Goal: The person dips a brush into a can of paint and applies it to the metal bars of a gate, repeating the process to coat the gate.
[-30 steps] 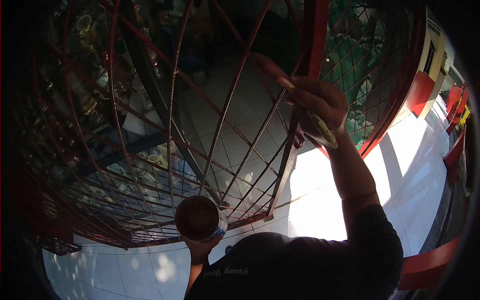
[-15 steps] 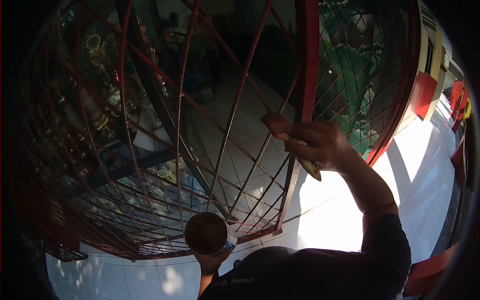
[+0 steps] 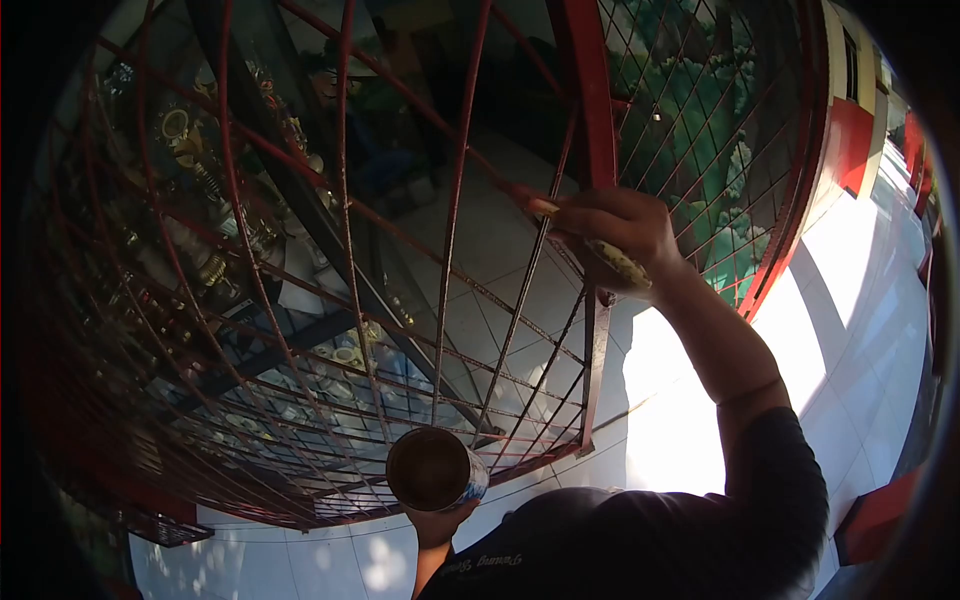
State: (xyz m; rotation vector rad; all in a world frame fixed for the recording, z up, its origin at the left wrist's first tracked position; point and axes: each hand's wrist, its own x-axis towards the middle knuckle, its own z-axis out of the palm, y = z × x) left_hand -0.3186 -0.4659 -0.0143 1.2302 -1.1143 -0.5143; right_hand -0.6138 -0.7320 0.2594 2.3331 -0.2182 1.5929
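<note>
My right hand [image 3: 625, 235] is closed on the pale, stained handle of a paintbrush [image 3: 622, 262]. The brush's reddish tip points left and lies at the bars of a red metal lattice grille [image 3: 460, 170], beside its thick red upright post [image 3: 590, 120]. Low in the view, my left hand [image 3: 437, 522] holds up an open round can [image 3: 430, 470] from below. The can has a blue and white side and a dark inside; its contents are too dark to make out.
Behind the grille are glass, shiny trophy-like objects [image 3: 210, 265] and a tiled floor. Green painted foliage [image 3: 690, 160] shows behind the lattice at right. A red bar [image 3: 880, 515] stands at lower right on the sunlit tiles.
My right hand and the brush have moved up and slightly left, and the brush is turned flatter. The can sits slightly further right in view, and the view has shifted a little.
</note>
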